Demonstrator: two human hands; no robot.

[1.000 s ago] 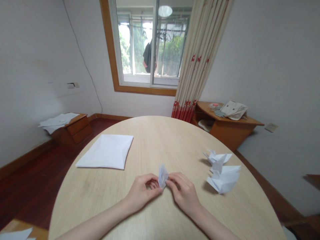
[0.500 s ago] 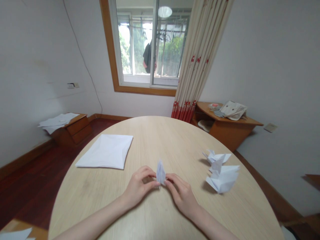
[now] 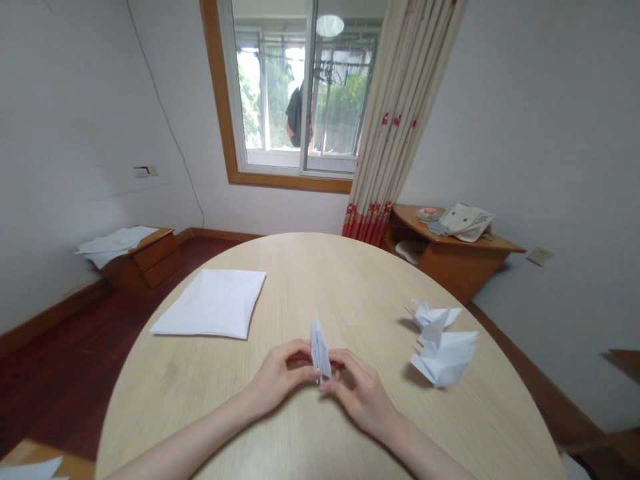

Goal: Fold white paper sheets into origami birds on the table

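A small piece of folded white paper (image 3: 320,350) stands upright between my hands above the round wooden table (image 3: 310,433), its pointed tip up. My left hand (image 3: 285,370) pinches its left side between thumb and fingers. On the right side, my right hand (image 3: 357,383) closes on the same paper, with the thumb low near its bottom edge and the fingers behind it. Two finished-looking folded paper birds, a nearer one (image 3: 445,360) and a farther one (image 3: 431,317), sit to the right of my right hand.
A stack of white paper sheets (image 3: 213,303) lies at the table's left. Beyond the table are a low drawer cabinet (image 3: 157,257) with papers, a corner shelf (image 3: 460,260) holding a cloth bag (image 3: 469,222), a window, and a curtain (image 3: 395,127).
The folded paper has tilted a little to the left at its tip. My right thumb has slid lower and to the left along its bottom.
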